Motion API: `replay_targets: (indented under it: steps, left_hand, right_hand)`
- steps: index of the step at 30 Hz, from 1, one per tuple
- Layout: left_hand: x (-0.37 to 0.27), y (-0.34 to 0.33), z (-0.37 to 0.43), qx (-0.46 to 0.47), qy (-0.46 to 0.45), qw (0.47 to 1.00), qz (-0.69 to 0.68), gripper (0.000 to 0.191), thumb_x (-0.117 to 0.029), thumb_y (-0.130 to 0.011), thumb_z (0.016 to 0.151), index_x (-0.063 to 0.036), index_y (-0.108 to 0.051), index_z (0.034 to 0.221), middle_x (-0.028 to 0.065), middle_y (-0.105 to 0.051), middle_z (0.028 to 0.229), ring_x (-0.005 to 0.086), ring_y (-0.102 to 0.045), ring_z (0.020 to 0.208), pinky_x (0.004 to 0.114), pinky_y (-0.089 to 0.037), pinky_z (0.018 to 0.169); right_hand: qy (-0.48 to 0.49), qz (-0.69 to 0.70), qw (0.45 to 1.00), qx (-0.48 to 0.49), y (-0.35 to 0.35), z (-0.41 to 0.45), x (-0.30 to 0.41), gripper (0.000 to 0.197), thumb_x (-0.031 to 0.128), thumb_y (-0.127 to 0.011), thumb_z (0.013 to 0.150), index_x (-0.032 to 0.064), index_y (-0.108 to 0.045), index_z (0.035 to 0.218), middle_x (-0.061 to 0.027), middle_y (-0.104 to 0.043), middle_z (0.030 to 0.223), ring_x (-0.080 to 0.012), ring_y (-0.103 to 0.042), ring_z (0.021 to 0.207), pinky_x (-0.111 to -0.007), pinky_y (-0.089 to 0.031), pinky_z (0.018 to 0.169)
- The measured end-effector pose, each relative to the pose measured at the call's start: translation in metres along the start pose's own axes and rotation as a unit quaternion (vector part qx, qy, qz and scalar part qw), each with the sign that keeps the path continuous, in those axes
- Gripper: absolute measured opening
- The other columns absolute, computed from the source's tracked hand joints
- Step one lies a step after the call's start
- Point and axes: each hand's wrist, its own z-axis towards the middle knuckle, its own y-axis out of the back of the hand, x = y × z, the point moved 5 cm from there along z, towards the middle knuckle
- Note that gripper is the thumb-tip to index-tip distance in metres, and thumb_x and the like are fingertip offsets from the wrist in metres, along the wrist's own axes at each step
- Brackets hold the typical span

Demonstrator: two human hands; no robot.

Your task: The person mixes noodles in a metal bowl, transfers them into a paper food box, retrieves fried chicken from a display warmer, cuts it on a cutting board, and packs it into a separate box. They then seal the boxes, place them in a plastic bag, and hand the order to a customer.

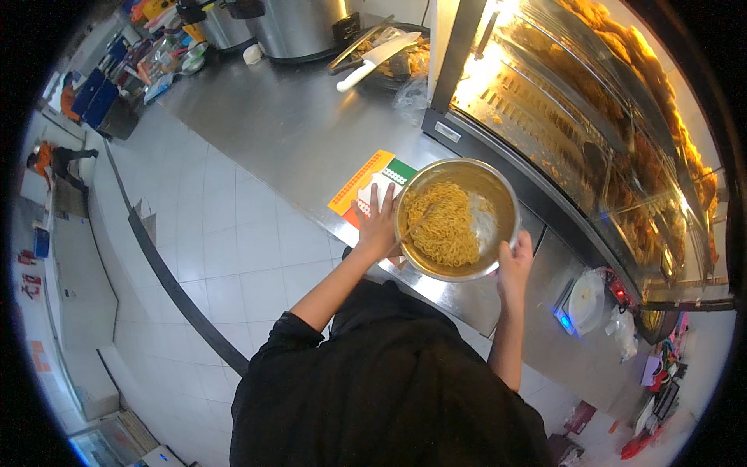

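A round metal bowl (506,192) of yellow noodles (446,225) is in front of me at the counter's edge. My right hand (516,254) grips its rim at the lower right, the thumb on top. My left hand (376,225) lies with spread fingers on a printed orange, green and white paper or flat packaging (365,181), close against the bowl's left side. A thin stick-like utensil (417,225), perhaps chopsticks, leans over the bowl's left rim by my left hand; whether that hand holds it is unclear.
The steel counter (262,128) carries large metal pots (297,29), a white-handled knife (379,58) and a plastic bag (413,96). A lit glass display case (554,128) of fried food stands right. A scale with a white plate (585,303) lies lower right. Two people in orange (45,159) are far left.
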Motion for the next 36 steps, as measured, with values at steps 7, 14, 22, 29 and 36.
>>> replay_targets:
  steps: [7, 14, 22, 29, 36]
  left_hand:
    - [0.014, 0.008, -0.009, 0.104, 0.034, 0.972, -0.210, 0.099, -0.062, -0.061, 0.039, -0.0019, -0.038, 0.114, 0.0192, -0.010, 0.129, 0.0421, -0.001, 0.118, 0.056, -0.013, 0.090]
    - [0.020, 0.026, -0.017, -0.048, 0.021, 0.918, -0.394, 0.077, -0.052, -0.066, 0.044, -0.0026, -0.045, 0.099, 0.0185, -0.027, 0.115, 0.0386, -0.019, 0.110, 0.048, -0.018, 0.090]
    - [0.035, 0.014, -0.036, -0.064, 0.337, 0.625, -0.701, 0.019, -0.019, -0.056, 0.076, -0.0034, -0.045, 0.076, -0.0017, -0.047, 0.066, 0.0030, -0.042, 0.057, 0.015, -0.035, 0.051]
    - [0.028, 0.026, -0.049, -0.061, 0.447, 0.398, -0.799, 0.020, -0.021, -0.051, 0.079, -0.0020, -0.051, 0.073, 0.0031, -0.051, 0.067, 0.0076, -0.050, 0.063, 0.018, -0.041, 0.058]
    - [-0.016, 0.093, -0.022, -0.054, 0.192, 0.578, -0.791, 0.019, -0.016, -0.046, 0.080, 0.0012, -0.049, 0.072, 0.0053, -0.050, 0.066, 0.0106, -0.049, 0.062, 0.021, -0.040, 0.057]
  right_hand:
    - [0.073, -0.140, 0.987, 0.008, -0.019, 0.016, 0.039, 0.007, 0.002, -0.046, 0.067, 0.0015, -0.043, 0.073, -0.0033, -0.043, 0.059, -0.0075, -0.044, 0.046, -0.022, -0.037, 0.031]
    - [0.187, -0.304, 0.934, 0.014, -0.045, 0.020, 0.055, 0.009, 0.002, -0.049, 0.063, 0.0003, -0.041, 0.067, -0.0081, -0.033, 0.051, -0.0156, -0.035, 0.046, -0.029, -0.030, 0.045]
    - [0.239, -0.256, 0.937, 0.005, -0.060, 0.021, 0.056, 0.008, 0.002, -0.050, 0.064, 0.0005, -0.043, 0.067, -0.0058, -0.031, 0.050, -0.0146, -0.033, 0.045, -0.029, -0.029, 0.042]
    - [0.242, -0.224, 0.944, 0.009, -0.064, 0.014, 0.046, 0.016, 0.012, -0.053, 0.074, 0.0013, -0.043, 0.066, -0.0025, -0.029, 0.050, -0.0107, -0.030, 0.046, -0.025, -0.025, 0.042]
    - [0.232, -0.201, 0.952, 0.004, -0.069, 0.014, 0.035, 0.022, 0.016, -0.050, 0.079, 0.0030, -0.040, 0.064, 0.0038, -0.029, 0.055, -0.0046, -0.026, 0.051, -0.019, -0.024, 0.044]
